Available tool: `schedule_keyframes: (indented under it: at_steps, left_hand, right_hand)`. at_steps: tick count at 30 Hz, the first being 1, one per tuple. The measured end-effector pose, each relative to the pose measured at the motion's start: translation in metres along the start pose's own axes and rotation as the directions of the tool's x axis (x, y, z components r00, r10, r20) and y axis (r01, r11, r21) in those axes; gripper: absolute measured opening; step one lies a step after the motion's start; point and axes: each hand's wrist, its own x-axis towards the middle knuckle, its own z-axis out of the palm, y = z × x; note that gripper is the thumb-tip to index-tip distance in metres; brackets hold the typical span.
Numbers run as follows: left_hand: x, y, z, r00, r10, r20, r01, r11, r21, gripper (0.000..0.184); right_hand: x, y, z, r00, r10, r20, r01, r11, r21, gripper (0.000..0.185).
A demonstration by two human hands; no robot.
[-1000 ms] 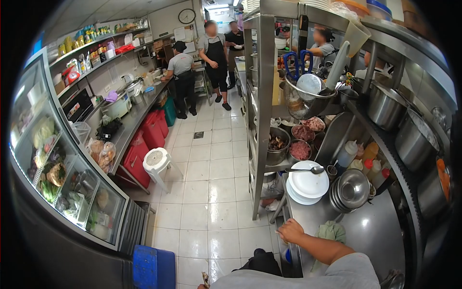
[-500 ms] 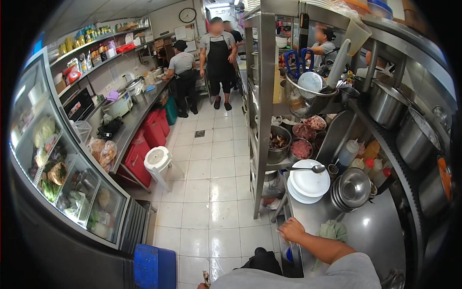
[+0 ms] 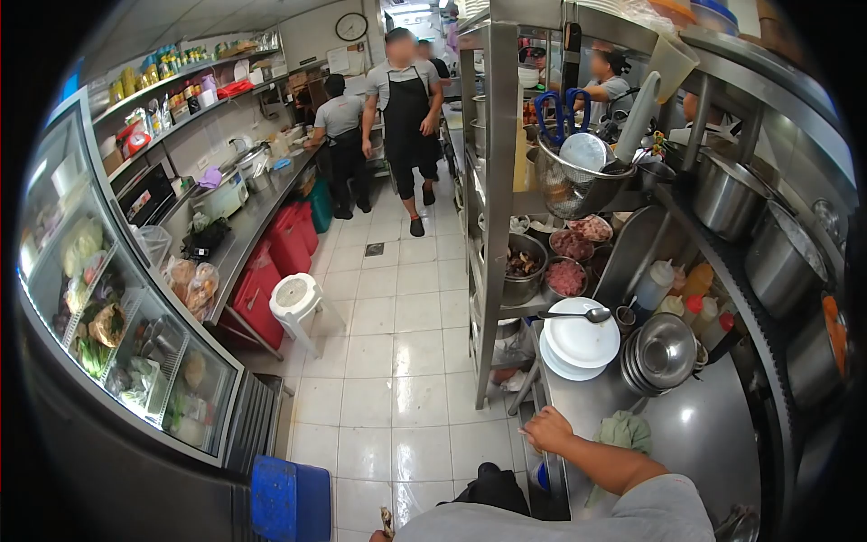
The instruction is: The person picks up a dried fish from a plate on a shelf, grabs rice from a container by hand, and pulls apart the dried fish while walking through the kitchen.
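My right hand (image 3: 546,429) is over the near left edge of the steel counter (image 3: 695,443), fingers curled together. A tiny pale bit shows at its fingertips, too small to name. Beside that forearm lies a crumpled green cloth (image 3: 623,432). Farther along the counter is a stack of white plates (image 3: 578,339) with a dark-handled spoon (image 3: 591,315) across the top. Stacked metal bowls (image 3: 666,350) sit right of the plates. Only a sliver of my left hand (image 3: 378,537) shows at the bottom edge, closed around a small brownish piece (image 3: 386,520) I cannot identify.
A blue bin (image 3: 291,499) stands at lower left by the glass-door fridge (image 3: 135,334). A white stool (image 3: 301,303) is on the tiled floor. A person in a black apron (image 3: 405,113) walks in the aisle; others work farther back. Shelving (image 3: 492,226) rises on the right.
The person in the black apron has stepped nearer along the aisle. The person at the left counter has shifted slightly. Both my hands stay where they were.
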Motion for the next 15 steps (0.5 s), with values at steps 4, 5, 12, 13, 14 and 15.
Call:
schedule_keyframes:
  at_steps: [4,5,12,13,14,15]
  left_hand:
    - [-0.002,0.002,-0.005,1.0,0.007,-0.009,-0.007,1.0,0.008,0.028]
    - [-0.005,0.005,-0.01,1.0,-0.001,-0.01,0.001,1.0,0.005,0.028]
    - [-0.007,0.011,-0.014,0.999,-0.027,-0.017,0.028,0.999,0.026,0.029]
    - [-0.006,0.012,-0.014,0.999,-0.028,-0.017,0.028,0.999,0.025,0.029]
    - [-0.004,0.01,-0.01,0.999,-0.028,-0.029,0.029,0.999,0.028,0.029]
    - [-0.001,0.009,-0.006,0.999,-0.028,-0.042,0.029,0.999,0.029,0.028]
  right_hand:
    - [0.0,-0.002,0.0,0.999,-0.002,-0.036,0.002,1.0,-0.015,0.013]
    - [0.0,-0.001,0.0,0.999,-0.002,-0.048,0.002,1.0,-0.012,0.012]
    - [0.001,-0.002,-0.004,0.998,-0.007,-0.06,0.007,1.0,-0.001,0.014]
    - [0.0,-0.002,-0.003,0.997,-0.015,-0.082,0.015,1.0,0.006,0.014]
    - [0.0,-0.002,-0.003,0.994,-0.023,-0.103,0.024,1.0,0.013,0.014]
    - [0.001,-0.002,-0.003,0.994,-0.025,-0.103,0.026,1.0,0.011,0.014]
